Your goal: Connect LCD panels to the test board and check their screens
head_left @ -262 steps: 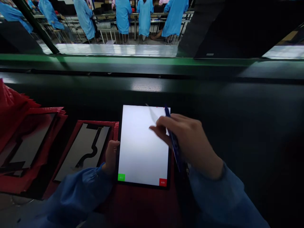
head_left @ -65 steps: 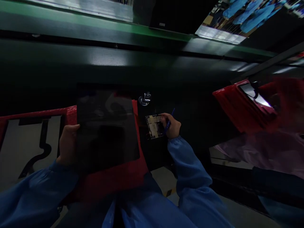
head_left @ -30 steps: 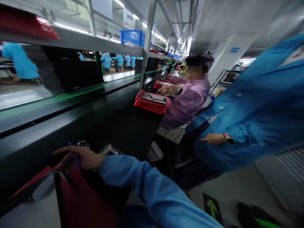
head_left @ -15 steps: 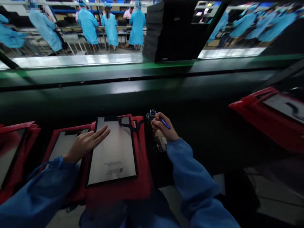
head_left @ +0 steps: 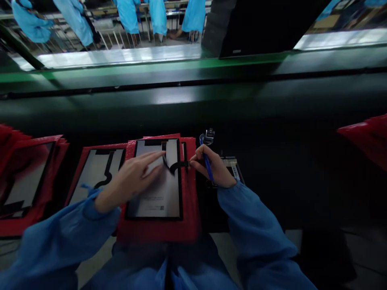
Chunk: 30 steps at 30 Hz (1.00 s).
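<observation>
An LCD panel (head_left: 154, 189) with a silvery back and black edges lies on a red bubble-wrap bag (head_left: 189, 225). My left hand (head_left: 133, 175) is over the panel's left part, fingers stretched, the tips close to a black ribbon cable (head_left: 177, 165). That cable bends from the panel's top and runs right, past its edge. Its free end is pinched between the thumb and finger of my right hand (head_left: 216, 167). A blue pen-like tool (head_left: 208, 163) is also held in my right hand. Just beyond stands a small shiny metal fixture (head_left: 208, 137).
A small board-like device (head_left: 233, 167) lies partly behind my right hand. Two more panels (head_left: 101, 171) on red bags are at the left, and another red bag (head_left: 367, 131) is at the far right. Beyond is a green-edged ledge (head_left: 169, 60) with stacked black trays (head_left: 256, 28).
My right hand has come from beside the metal fixture to the cable's end and pinches it. My left hand has slid right across the panel. The view has tipped downward.
</observation>
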Available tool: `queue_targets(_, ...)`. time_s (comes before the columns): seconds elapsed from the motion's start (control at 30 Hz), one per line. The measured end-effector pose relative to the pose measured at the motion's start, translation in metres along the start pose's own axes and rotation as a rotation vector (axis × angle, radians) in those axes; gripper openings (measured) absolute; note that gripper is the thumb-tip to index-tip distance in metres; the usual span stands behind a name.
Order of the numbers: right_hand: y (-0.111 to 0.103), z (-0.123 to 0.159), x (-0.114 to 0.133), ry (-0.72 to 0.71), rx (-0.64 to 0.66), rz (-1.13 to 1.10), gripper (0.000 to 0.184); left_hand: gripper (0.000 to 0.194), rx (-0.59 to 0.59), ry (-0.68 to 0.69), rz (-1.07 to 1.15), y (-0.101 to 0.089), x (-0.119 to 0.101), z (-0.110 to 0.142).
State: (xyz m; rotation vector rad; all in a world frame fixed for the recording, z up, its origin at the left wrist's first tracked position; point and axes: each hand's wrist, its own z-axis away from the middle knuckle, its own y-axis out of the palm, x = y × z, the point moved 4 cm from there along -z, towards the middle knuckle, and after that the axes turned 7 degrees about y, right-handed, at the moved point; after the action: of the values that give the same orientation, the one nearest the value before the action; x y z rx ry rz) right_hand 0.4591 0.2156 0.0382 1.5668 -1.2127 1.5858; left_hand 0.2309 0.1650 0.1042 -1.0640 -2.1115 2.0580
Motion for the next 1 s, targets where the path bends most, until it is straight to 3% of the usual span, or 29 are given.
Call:
queue_targets(0.1, 0.009, 0.003, 0.001, -0.004, 0.033, 0.045, 0.030, 0.038, 0.048, -0.021, 0.155, 0.026, -0.023, -0.020)
queue_targets(0.23, 0.010, 0.006, 0.004, -0.032, 0.048, 0.049, 0.027, 0.026, 0.054, -0.081, 0.259, 0.047, -0.026, -0.029)
queue_targets(0.43, 0.010, 0.008, 0.007, -0.067, 0.066, 0.079, 0.025, 0.017, -0.033, -0.079, 0.386, 0.055, -0.023, -0.032)
queue_targets(0.7, 0.008, 0.008, 0.006, -0.081, 0.061, 0.073, 0.031, 0.011, 0.019, -0.102, 0.526, 0.060, -0.018, -0.039)
queue_targets(1.0, 0.013, 0.005, -0.001, -0.055, 0.093, 0.043, 0.033, 0.017, -0.004, -0.133, 0.624, 0.066, -0.013, -0.035)
